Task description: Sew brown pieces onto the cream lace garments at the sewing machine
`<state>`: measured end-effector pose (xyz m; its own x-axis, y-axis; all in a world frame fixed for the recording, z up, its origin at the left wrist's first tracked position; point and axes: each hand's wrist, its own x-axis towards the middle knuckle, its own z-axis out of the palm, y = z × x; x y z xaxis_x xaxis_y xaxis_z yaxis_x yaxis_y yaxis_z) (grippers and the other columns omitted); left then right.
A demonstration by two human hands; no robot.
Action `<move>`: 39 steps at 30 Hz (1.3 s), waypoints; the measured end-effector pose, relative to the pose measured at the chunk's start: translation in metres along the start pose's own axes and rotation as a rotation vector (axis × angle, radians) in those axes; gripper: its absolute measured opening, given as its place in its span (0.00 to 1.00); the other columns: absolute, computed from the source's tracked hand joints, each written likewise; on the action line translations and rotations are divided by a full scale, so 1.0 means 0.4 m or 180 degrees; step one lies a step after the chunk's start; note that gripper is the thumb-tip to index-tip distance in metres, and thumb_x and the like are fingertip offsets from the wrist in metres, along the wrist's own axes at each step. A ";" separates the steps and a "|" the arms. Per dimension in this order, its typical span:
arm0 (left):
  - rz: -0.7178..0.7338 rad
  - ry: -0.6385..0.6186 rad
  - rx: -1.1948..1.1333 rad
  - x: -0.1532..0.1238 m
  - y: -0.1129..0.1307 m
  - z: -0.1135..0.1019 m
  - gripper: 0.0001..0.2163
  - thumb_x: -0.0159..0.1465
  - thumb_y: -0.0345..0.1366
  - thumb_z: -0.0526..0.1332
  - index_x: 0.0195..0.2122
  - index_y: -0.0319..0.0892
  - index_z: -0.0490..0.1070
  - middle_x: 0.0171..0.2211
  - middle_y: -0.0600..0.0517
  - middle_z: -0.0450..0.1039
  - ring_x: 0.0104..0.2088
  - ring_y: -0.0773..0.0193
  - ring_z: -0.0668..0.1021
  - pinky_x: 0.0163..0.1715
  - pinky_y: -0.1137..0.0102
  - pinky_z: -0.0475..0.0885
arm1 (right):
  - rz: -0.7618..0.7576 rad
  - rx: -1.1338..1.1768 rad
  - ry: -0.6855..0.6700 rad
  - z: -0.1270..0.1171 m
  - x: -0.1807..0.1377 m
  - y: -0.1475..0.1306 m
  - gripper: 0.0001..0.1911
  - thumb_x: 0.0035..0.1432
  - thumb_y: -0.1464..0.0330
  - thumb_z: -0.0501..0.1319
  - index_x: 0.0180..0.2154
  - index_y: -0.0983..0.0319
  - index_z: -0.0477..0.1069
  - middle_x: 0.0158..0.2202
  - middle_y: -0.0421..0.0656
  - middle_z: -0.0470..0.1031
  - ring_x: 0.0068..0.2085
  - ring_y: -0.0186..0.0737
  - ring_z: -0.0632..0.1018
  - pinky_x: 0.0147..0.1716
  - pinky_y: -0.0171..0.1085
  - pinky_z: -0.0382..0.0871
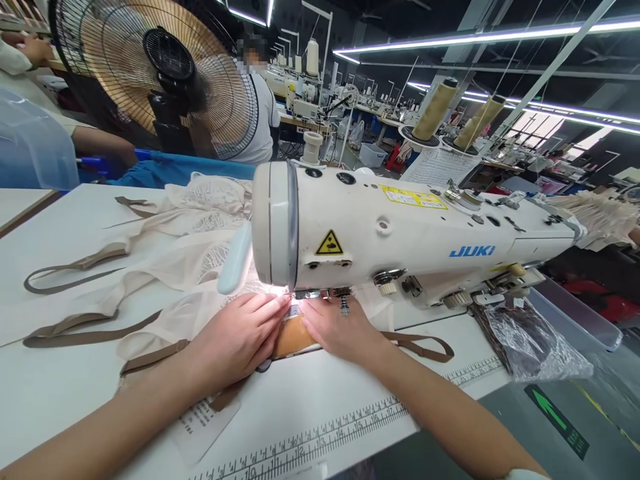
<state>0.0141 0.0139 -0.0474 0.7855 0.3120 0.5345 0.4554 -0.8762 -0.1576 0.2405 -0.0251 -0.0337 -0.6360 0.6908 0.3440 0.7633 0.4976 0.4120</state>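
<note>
Both hands lie flat, fingers together: left hand (pixel 239 339) and right hand (pixel 336 329) press the tan fabric piece (pixel 294 339) between their fingertips (under the sewing machine (pixel 400 233)).

A standing fan (pixel 165 80) and two thread cones (pixel 457 113) sit behind, with what looks like a plastic bag (pixel 530 340) at right.

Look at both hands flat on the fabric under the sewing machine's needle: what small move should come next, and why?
Probably ease the tan fabric piece a little further back under the presser foot. The left hand and right hand already press it flat on either side of the needle area, and the lamp lights that spot.
</note>
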 end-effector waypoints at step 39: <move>0.0027 0.0105 0.0278 0.008 0.005 -0.003 0.18 0.72 0.26 0.47 0.46 0.31 0.77 0.41 0.43 0.79 0.43 0.55 0.78 0.43 0.62 0.72 | -0.0011 -0.0090 -0.0212 0.003 -0.007 0.005 0.16 0.74 0.68 0.49 0.54 0.61 0.73 0.55 0.46 0.77 0.45 0.46 0.80 0.30 0.39 0.75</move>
<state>0.0172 0.0126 -0.0449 0.7758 0.2913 0.5597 0.4848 -0.8430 -0.2332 0.2440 -0.0255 -0.0350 -0.6289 0.7230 0.2859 0.7570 0.4857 0.4370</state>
